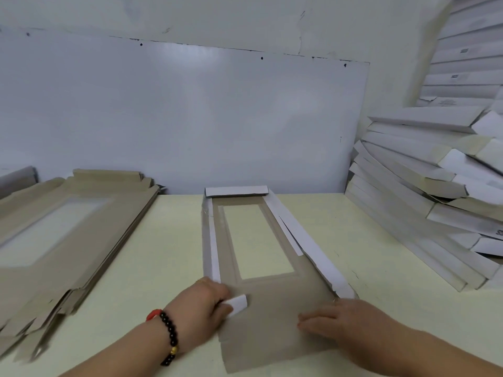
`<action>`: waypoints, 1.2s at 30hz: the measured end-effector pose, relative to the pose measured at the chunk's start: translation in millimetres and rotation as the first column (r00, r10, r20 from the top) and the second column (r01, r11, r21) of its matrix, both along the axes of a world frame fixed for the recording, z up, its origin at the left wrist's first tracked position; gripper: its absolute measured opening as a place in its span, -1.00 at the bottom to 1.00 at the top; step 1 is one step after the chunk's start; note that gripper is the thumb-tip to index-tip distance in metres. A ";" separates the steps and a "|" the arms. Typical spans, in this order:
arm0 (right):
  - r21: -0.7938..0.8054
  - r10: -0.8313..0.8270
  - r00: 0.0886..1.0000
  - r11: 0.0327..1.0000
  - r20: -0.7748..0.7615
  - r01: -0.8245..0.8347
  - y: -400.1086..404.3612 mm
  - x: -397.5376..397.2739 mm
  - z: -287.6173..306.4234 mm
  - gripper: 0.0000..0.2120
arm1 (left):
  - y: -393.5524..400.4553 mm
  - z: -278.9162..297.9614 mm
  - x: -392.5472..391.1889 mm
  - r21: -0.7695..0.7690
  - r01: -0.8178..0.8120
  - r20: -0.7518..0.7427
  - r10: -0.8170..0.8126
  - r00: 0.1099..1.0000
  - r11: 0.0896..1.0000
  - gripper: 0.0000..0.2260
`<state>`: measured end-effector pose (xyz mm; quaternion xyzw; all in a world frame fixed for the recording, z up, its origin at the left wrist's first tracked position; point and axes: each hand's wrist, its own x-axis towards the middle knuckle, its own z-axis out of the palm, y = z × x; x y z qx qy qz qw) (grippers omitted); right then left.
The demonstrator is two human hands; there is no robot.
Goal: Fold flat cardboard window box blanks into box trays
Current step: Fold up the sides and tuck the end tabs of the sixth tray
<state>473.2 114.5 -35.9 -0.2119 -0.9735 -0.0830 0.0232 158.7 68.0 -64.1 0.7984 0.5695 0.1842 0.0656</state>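
Observation:
A grey-brown cardboard window box blank (275, 308) lies on the table in front of me, its clear window toward the far end. Its long side flaps and far end flap are folded inward and show their white faces. My left hand (202, 308), wearing a bead bracelet, pinches a small white corner tab (238, 303) at the blank's near left. My right hand (343, 319) lies fingers-down on the near right part of the blank, pressing it flat.
A stack of flat blanks (68, 235) lies at the left on the pale yellow table (168, 254). A tall pile of folded white trays (435, 186) leans at the right. A white board on the wall stands behind the table.

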 end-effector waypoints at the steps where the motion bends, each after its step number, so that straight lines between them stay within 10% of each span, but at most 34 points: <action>1: 0.038 0.043 0.997 0.998 -0.063 -0.040 4.1 3.9 3.3 -0.56 | -0.2 -2.5 2.9 0.032 -0.018 -0.029 0.019 0.999 0.999 -0.83; 7: 0.219 -0.181 0.976 0.954 -0.118 0.203 35.5 43.3 29.0 -0.49 | -2.0 -12.3 9.0 0.095 -0.042 -0.049 0.047 0.998 0.995 -0.77; 17: -0.151 -0.202 0.961 0.961 0.190 0.232 72.4 39.6 20.4 -0.60 | -12.2 -10.5 21.8 0.254 -0.060 -0.096 0.087 0.992 0.965 -0.70; 26: -0.183 -0.132 0.928 0.962 0.348 0.205 82.1 26.9 22.0 -0.62 | -2.6 -14.6 18.3 0.069 -0.125 -0.229 0.138 0.964 0.990 -0.34; 36: -0.083 -0.248 0.955 0.961 0.165 0.264 73.7 13.0 9.4 -0.85 | -9.6 -4.7 24.4 0.179 -0.053 -0.253 0.098 0.963 0.982 -0.57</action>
